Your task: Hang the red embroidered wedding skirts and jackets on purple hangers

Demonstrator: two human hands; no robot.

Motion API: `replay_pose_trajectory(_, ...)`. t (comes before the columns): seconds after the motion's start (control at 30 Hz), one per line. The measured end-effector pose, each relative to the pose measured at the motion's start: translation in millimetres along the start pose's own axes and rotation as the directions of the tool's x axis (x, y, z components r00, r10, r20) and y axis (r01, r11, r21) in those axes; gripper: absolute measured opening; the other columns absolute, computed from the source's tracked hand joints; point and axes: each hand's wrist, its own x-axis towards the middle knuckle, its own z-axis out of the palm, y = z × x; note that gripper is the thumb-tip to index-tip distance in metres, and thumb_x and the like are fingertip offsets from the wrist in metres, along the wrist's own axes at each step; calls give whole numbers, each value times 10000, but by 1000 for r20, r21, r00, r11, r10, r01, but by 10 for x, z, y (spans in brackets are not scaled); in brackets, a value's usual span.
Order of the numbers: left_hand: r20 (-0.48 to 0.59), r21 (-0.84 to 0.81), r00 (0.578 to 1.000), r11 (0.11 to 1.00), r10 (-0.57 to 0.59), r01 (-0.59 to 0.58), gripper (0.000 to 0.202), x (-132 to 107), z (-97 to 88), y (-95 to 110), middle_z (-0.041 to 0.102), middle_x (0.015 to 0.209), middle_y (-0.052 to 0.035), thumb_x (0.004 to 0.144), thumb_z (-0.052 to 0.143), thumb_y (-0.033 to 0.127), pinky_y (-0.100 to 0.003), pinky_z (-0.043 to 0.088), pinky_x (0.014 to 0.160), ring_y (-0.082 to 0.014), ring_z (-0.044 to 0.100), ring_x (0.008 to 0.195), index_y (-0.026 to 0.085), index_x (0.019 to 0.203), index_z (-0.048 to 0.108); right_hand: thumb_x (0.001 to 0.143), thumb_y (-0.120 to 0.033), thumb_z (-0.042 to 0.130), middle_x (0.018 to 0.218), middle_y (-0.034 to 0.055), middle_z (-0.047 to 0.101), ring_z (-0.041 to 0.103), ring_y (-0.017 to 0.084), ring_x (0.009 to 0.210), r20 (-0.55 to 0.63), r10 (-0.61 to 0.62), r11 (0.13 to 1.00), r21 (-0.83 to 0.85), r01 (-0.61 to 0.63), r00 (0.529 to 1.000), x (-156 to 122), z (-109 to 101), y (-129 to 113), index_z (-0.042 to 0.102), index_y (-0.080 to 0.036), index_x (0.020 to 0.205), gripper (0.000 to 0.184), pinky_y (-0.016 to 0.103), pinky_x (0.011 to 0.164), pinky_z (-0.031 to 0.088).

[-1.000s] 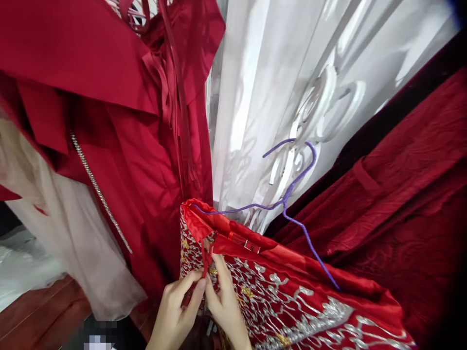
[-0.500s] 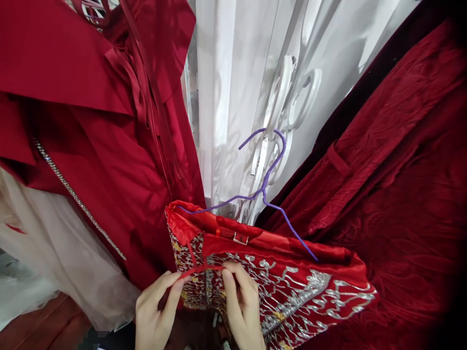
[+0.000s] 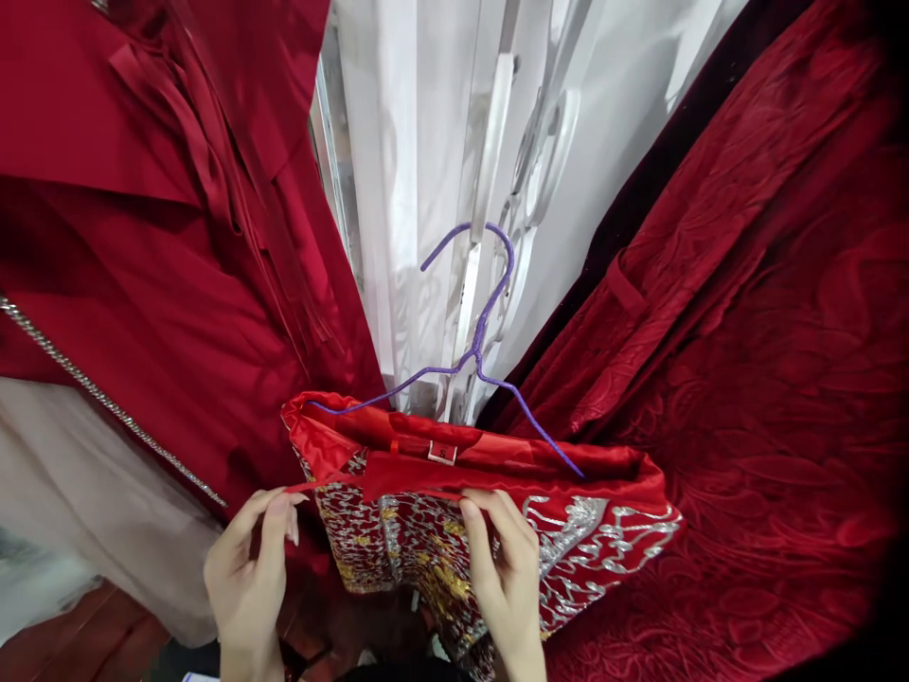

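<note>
A red garment (image 3: pixel 568 530) with silver and gold embroidery hangs on a purple wire hanger (image 3: pixel 474 355) in front of me. Two thin red ties run out from its waistband, near a small metal clasp (image 3: pixel 441 453). My left hand (image 3: pixel 248 573) pinches the end of the left tie (image 3: pixel 312 486) and holds it taut to the left. My right hand (image 3: pixel 506 559) pinches the right tie (image 3: pixel 454 494) at the garment's front, fingers closed on it.
A plain red satin dress (image 3: pixel 163 284) with a rhinestone strap (image 3: pixel 106 403) hangs at the left, over pale tulle (image 3: pixel 78 511). White curtain (image 3: pixel 440 170) fills the middle background. Dark red velvet cloth (image 3: pixel 767 379) covers the right side.
My hands have drawn apart, pulling the two red ties out sideways from where they met. The hanger and garment now sit more upright and leftward in view.
</note>
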Motion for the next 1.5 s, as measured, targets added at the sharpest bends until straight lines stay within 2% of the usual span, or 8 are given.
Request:
replay_pose_trajectory(0.3,-113,-7,992,998,-59,59,224,132,2,-129,585,699,17,887,664,369,-249,463,675,-114,541,656,162,803,672,966,-184,564,702,-27,610,546,106,604,-98,59,993,-95,-69,993,-17,-196,151,621,-206,822,156,207,590,412)
replay_pose_trajectory(0.4,151,-57,986,995,-68,77,254,131,-98,-238,590,679,3,902,643,374,-233,459,611,-119,535,630,162,767,676,985,-189,523,782,-8,643,603,118,682,73,50,997,-63,-45,996,1,-286,135,618,-213,880,144,209,653,445)
replay_pose_trajectory(0.5,411,-45,907,992,-88,117,259,125,-146,-286,650,740,-27,900,644,394,-230,499,647,-145,598,689,168,781,689,1007,-224,483,800,-11,650,629,124,703,325,67,998,-32,-60,943,-4,-327,87,598,-229,914,148,214,683,457)
replay_pose_trajectory(0.63,427,-117,897,976,-118,184,358,120,-18,-166,717,1005,-79,896,626,468,-276,541,825,-209,667,920,174,1093,682,1011,-297,488,857,-14,696,667,155,746,464,204,979,-119,-168,862,-64,-195,13,576,-261,1125,148,234,707,481)
replay_pose_trajectory(0.77,407,-164,905,965,-124,206,342,102,209,2,726,1039,-75,919,600,455,-296,519,924,-211,669,980,184,1110,682,1004,-288,484,927,-12,716,692,161,837,561,202,974,-30,-224,803,-70,119,-21,538,-273,1220,223,237,777,518)
replay_pose_trajectory(0.97,508,-140,859,979,-56,146,181,44,439,88,699,908,-33,915,642,368,-244,511,779,-160,642,811,189,933,666,989,-266,514,1219,68,693,665,178,1098,446,114,954,201,-223,888,52,513,-77,561,-240,1300,315,278,971,500)
replay_pose_trajectory(1.2,382,-240,923,959,-52,153,195,-33,386,57,663,973,-31,958,587,350,-224,466,884,-149,609,923,197,843,628,989,-308,559,881,-7,743,649,109,726,288,229,940,181,-288,930,45,475,-57,704,-229,1009,167,188,708,493)
replay_pose_trajectory(1.5,410,-366,905,889,-111,275,194,37,454,167,621,714,24,936,623,399,-181,471,611,-86,553,603,207,928,650,1009,-237,504,1030,27,735,672,146,914,391,113,973,142,-181,913,75,546,-132,706,-240,1054,208,234,852,484)
